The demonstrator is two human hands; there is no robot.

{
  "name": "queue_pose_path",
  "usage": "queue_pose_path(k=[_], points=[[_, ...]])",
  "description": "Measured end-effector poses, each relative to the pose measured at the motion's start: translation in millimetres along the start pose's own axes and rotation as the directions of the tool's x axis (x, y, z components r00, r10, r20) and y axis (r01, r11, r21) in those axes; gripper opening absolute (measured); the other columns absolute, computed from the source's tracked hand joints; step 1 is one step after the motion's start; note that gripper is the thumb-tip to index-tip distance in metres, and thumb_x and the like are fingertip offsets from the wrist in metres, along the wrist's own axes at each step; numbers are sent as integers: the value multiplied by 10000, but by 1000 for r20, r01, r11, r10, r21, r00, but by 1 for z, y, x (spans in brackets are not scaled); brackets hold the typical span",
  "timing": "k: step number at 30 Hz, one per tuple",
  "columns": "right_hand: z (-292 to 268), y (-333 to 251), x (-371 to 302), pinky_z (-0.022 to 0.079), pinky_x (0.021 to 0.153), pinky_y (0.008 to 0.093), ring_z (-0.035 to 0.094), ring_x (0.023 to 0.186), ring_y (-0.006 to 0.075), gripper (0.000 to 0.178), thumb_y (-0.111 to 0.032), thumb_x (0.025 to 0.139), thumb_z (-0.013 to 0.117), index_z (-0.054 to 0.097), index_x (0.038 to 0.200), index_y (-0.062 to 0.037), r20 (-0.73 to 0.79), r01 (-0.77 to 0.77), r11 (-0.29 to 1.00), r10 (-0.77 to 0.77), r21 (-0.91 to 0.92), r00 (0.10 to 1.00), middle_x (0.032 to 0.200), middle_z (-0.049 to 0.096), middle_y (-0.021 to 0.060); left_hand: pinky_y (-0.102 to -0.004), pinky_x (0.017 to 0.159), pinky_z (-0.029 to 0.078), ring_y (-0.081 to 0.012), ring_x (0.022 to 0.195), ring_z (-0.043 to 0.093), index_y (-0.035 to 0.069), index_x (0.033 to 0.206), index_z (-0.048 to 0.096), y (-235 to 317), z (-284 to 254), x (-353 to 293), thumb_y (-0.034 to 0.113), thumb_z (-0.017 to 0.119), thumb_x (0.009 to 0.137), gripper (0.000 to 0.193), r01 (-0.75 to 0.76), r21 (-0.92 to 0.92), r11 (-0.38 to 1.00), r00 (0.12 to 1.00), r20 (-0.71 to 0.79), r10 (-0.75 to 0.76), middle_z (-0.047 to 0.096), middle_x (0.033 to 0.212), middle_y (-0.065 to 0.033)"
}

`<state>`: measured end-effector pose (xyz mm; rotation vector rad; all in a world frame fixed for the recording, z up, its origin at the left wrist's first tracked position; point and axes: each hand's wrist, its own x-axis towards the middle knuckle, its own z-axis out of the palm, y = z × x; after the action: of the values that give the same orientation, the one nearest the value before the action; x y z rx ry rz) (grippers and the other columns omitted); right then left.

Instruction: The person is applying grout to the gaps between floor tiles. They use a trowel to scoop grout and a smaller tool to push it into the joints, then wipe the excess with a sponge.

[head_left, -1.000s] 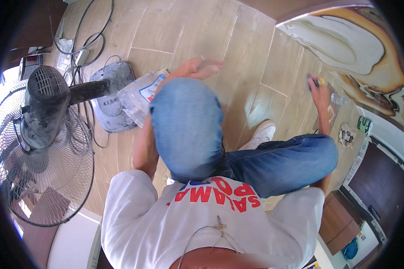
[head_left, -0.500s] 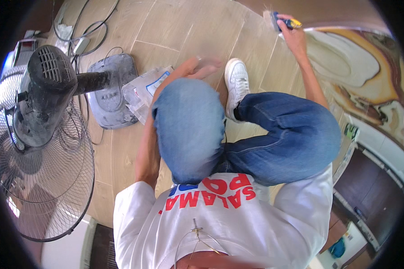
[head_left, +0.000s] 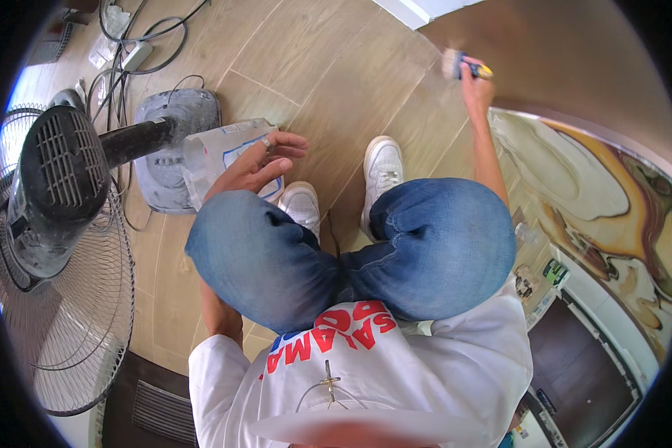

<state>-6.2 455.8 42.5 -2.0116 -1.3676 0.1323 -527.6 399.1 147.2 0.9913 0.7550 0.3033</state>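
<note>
I squat on a wooden floor, both knees in blue jeans filling the middle of the view. My left hand (head_left: 257,160) rests palm-up with loose fingers against a clear plastic bag (head_left: 216,153) beside my left knee, holding nothing that I can make out. My right hand (head_left: 476,88) reaches far forward at the upper right and grips a paintbrush (head_left: 463,66) with a yellow-tipped handle, its bristles near the base of a brown wall (head_left: 575,60). Two white shoes (head_left: 384,168) show between my knees.
A black pedestal fan (head_left: 52,224) lies tilted at the left, its grey base (head_left: 172,134) by the plastic bag. Cables and a power strip (head_left: 134,52) lie at the top left. A marbled cream-and-brown panel (head_left: 597,187) stands at the right.
My right hand has swung the paintbrush from the right side forward to the wall base. My legs shifted from one knee up to a squat on both feet.
</note>
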Motion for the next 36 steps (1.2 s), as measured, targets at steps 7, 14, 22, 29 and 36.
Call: queue_pose_path(k=[7, 14, 22, 29, 36], points=[[28, 16, -13, 566, 760, 408, 748, 855, 301, 186, -284, 951, 683, 772, 1051, -155, -17, -53, 993, 52, -110, 999, 917, 773, 116, -369, 1145, 328, -206, 1368, 488, 90, 1418, 534, 5, 11, 17, 340, 647, 1003, 497, 71, -46, 996, 998, 6, -70, 582, 1388, -71], [-12, 52, -2, 560, 658, 361, 713, 665, 216, 186, -265, 949, 703, 763, 1060, -128, -9, -269, 961, 270, 65, 963, 819, 758, 88, -391, 1156, 337, -222, 1353, 504, 106, 1411, 540, 0, 11, 7, 326, 644, 1008, 471, 34, -15, 999, 997, -73, -35, 588, 1390, -67], [21, -34, 6, 555, 781, 396, 732, 849, 271, 153, -214, 917, 717, 743, 1042, -129, 86, -49, 993, 39, 109, 995, 918, 750, 117, -396, 1142, 363, -229, 1326, 516, 108, 1408, 540, -8, 11, -2, 275, 621, 1034, 418, 2, -4, 1000, 981, -195, -3, 591, 1380, -67], [47, -22, 15, 564, 809, 411, 707, 999, 319, 129, -204, 919, 717, 735, 1047, -200, 195, 345, 939, -339, 2, 920, 1097, 730, 102, -383, 1131, 372, -212, 1303, 530, 93, 1388, 553, -10, 14, -3, 245, 611, 1043, 382, -58, -16, 998, 973, -224, 53, 603, 1344, -64], [49, -112, 51, 553, 834, 368, 706, 987, 265, 175, -161, 951, 701, 738, 1120, -135, 272, 427, 818, -543, 385, 795, 1048, 733, 78, -391, 1143, 378, -216, 1309, 536, 95, 1388, 565, -3, 19, -2, 300, 613, 1052, 397, -42, 5, 999, 959, -279, 42, 610, 1355, -73]])
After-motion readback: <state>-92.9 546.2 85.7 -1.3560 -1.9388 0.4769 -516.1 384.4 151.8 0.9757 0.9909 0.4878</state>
